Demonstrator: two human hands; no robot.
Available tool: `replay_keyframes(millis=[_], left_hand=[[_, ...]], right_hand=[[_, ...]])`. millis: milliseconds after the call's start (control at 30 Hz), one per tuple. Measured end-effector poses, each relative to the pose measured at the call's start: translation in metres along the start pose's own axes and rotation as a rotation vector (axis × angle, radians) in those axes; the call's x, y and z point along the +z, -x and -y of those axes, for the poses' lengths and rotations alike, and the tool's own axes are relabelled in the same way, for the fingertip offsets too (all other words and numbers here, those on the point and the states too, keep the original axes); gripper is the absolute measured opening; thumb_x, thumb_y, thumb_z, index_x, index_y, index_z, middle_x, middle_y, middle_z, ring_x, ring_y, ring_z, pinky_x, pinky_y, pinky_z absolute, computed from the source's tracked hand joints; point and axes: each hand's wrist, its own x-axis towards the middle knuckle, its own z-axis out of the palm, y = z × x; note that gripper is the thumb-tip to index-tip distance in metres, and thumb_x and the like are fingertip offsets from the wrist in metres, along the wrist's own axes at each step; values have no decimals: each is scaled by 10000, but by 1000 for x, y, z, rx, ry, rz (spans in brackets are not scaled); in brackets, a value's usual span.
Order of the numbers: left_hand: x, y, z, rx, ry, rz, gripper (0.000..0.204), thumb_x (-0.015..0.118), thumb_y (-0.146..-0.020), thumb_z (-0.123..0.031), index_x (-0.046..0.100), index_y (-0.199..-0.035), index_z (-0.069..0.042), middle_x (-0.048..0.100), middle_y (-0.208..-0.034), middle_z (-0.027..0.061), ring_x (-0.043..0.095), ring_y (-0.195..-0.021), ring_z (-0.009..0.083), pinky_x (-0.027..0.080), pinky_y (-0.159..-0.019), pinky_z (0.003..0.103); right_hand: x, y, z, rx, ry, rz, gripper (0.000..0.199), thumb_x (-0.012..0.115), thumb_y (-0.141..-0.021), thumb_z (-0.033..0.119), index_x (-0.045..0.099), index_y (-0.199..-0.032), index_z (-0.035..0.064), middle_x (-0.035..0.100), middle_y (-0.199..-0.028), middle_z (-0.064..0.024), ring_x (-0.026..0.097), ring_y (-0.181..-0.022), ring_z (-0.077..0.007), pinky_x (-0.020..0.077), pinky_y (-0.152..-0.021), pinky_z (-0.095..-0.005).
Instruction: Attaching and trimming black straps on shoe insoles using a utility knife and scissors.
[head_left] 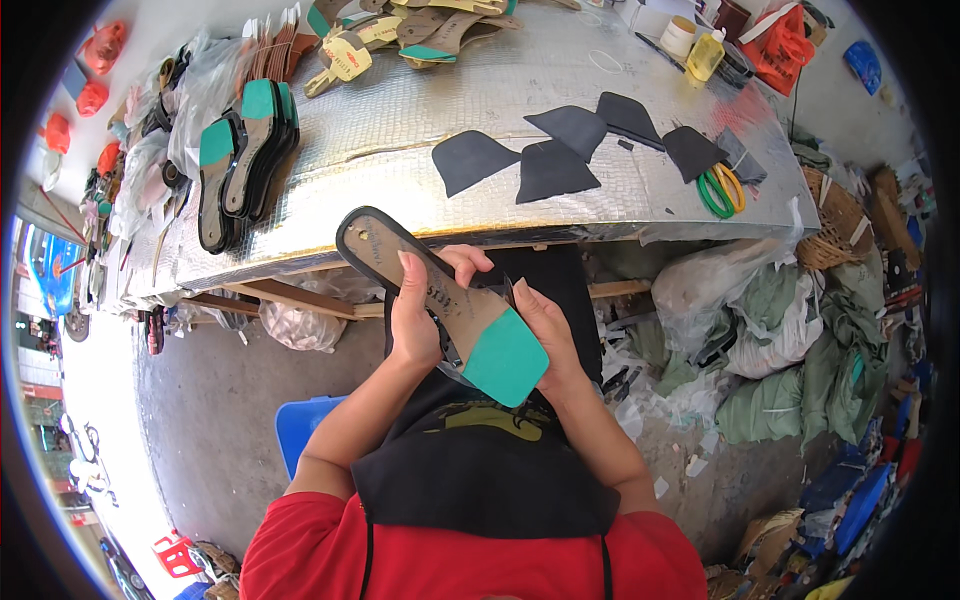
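Over my lap I hold a flat sandal sole (pixel 440 300), black-edged, with a tan insole and a teal heel patch. My left hand (pixel 415 315) grips its left side with the thumb on the tan insole. My right hand (pixel 545 335) holds its right edge beside the teal patch; something thin and dark may be pinched in its fingers, I cannot tell. The toe end points up-left toward the table edge.
A silver-covered table (pixel 400 130) holds several dark cut leather pieces (pixel 550 165), green and yellow scissors (pixel 720 188), stacked teal-heeled soles (pixel 245 160) and more soles at the back. Stuffed bags (pixel 780 330) and a wicker basket (pixel 835 220) crowd the right. A blue stool (pixel 300 425) is under me.
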Motion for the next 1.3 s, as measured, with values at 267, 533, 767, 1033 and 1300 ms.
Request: replay_keyframes(millis=[267, 533, 767, 1033, 1300], left_hand=[[-3, -1, -5, -146, 176, -24, 643, 219, -1015, -556, 538, -790, -45, 603, -1009, 134, 489, -947, 212, 387, -893, 338], [4, 3, -3, -285, 322, -162, 593, 263, -1006, -555, 516, -765, -76, 618, -946, 120, 543, -1046, 248, 402, -951, 366], [7, 8, -1, -313, 457, -162, 609, 266, -1001, -574, 523, -791, -63, 622, -978, 126, 542, -913, 227, 452, -870, 350], [4, 8, 1, -291, 399, -168, 609, 262, -1006, -564, 524, -784, -61, 619, -979, 122, 535, -911, 226, 445, -870, 344], [6, 9, 0, -277, 372, -159, 616, 250, -1007, -568, 517, -769, -67, 616, -982, 110, 511, -904, 216, 416, -898, 337]], right_hand=[[-8, 8, -13, 14, 16, 79, 303, 498, -1010, 340, 553, -1084, 52, 591, -827, 27, 527, -637, -16, 427, -520, -182], [-1, 12, -25, -117, -100, 125, 267, 516, -1003, 275, 530, -1133, 43, 610, -862, 8, 554, -619, -28, 423, -478, -179], [8, 7, -23, -223, -119, 164, 221, 523, -1000, 231, 528, -1118, 44, 615, -1036, -42, 584, -942, -70, 485, -822, -245], [-3, 0, -24, -204, -186, 238, 132, 555, -987, 196, 506, -979, 73, 598, -887, -3, 568, -779, -45, 478, -687, -196], [-7, 1, -24, -201, -171, 253, 118, 555, -985, 182, 513, -965, 74, 596, -873, 0, 556, -759, -40, 469, -673, -197]])
